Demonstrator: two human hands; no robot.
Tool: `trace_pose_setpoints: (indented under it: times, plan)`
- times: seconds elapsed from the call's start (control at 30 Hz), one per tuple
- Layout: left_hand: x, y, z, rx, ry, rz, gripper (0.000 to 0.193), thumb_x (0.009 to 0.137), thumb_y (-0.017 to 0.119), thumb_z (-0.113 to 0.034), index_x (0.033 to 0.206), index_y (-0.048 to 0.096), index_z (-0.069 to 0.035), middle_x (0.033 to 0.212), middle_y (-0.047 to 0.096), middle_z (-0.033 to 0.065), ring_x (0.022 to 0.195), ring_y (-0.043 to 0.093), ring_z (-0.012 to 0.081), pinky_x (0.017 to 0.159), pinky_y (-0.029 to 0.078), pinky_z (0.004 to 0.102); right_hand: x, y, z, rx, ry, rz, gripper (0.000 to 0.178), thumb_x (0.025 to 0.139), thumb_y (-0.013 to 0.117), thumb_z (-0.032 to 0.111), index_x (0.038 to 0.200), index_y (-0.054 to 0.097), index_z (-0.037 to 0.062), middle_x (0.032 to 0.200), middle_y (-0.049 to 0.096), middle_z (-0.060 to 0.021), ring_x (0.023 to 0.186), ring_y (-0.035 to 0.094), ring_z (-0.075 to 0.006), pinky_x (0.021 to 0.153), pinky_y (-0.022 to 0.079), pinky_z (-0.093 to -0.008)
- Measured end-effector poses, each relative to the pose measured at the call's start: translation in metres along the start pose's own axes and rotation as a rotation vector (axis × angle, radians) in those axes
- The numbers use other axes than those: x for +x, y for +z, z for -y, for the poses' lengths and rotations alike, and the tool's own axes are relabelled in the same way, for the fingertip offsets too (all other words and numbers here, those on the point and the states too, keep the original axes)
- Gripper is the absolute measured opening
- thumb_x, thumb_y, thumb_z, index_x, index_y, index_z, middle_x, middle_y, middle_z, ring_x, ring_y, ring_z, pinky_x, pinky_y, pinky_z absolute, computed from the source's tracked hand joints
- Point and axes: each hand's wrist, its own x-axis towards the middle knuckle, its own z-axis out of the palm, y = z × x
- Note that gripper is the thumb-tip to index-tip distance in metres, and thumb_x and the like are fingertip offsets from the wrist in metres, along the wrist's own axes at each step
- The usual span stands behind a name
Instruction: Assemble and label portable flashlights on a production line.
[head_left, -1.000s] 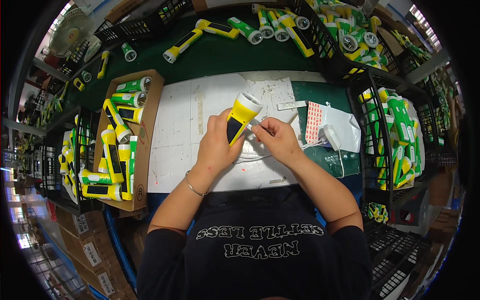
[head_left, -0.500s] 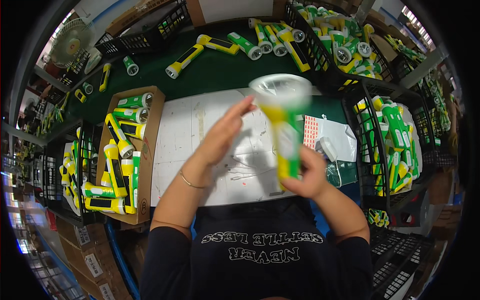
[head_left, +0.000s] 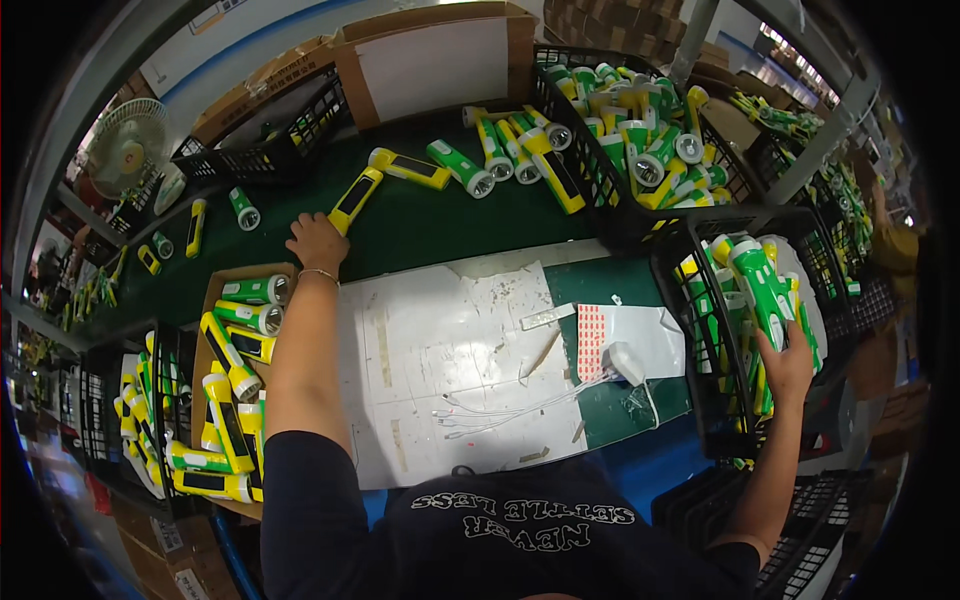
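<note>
fingers, left hand (head_left: 318, 243): bent over the near end of a yellow flashlight (head_left: 358, 197); whether they grip it, i cannot tell
yellow flashlight: lying on the green tabletop (head_left: 420, 236), dark panel upward
fingers, right hand (head_left: 789, 364): closed around the near end of a green flashlight (head_left: 762, 288)
green flashlight: over others in the black crate (head_left: 733, 446) at right

Left hand (head_left: 318, 243): reached yellow torch (head_left: 357, 200); right hand (head_left: 788, 362): moved to crate (head_left: 722, 420)
</note>
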Motion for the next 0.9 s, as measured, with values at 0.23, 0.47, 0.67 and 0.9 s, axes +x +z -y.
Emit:
trace_pose_setpoints:
  times: [0.23,0.47,0.67,0.9]
  plan:
    - [-0.013,-0.033,-0.007,-1.027,0.440,-0.328,0.051,0.071,0.075,-0.022,0.109,0.052,0.002,0.107,0.058,0.0143,0.099,0.056,0.0244,0.085,0.043,0.0339,0.011,0.007,0.031,-0.387,-0.031,0.138,0.054,0.068,0.071,0.042,0.104,0.049,0.0080,0.098,0.057,-0.0144,0.084,0.060,-0.0356,0.065,0.049,-0.0459]
    - [-0.127,-0.096,-0.016,-2.128,-0.030,0.722,0.059,0.085,0.045,-0.061,0.099,0.054,-0.005,0.085,0.059,0.0040,0.087,0.058,0.0182,0.082,0.049,0.0443,0.054,0.032,-0.008,-0.267,0.099,0.359,0.077,0.065,0.061,0.065,0.115,0.055,0.0071,0.105,0.062,-0.0161,0.095,0.060,-0.0316,0.079,0.048,-0.0430]
    - [-0.219,-0.088,-0.026,-2.133,0.006,1.505,0.050,0.091,0.049,-0.025,0.134,0.034,-0.006,0.105,0.056,0.0100,0.104,0.052,0.0239,0.090,0.039,0.0630,0.077,0.018,-0.058,-0.322,0.324,0.453,0.079,0.063,0.062,0.069,0.111,0.059,0.0062,0.105,0.063,-0.0143,0.095,0.062,-0.0281,0.079,0.049,-0.0398]
    - [-0.280,-0.072,-0.054,-2.124,-0.633,1.798,0.054,0.082,0.051,-0.059,0.116,0.055,-0.017,0.092,0.055,0.0040,0.080,0.051,0.0153,0.067,0.043,0.0272,0.079,0.029,-0.083,-0.375,0.386,0.239,0.080,0.064,0.063,0.067,0.117,0.050,0.0075,0.106,0.062,-0.0143,0.094,0.062,-0.0305,0.077,0.050,-0.0411]
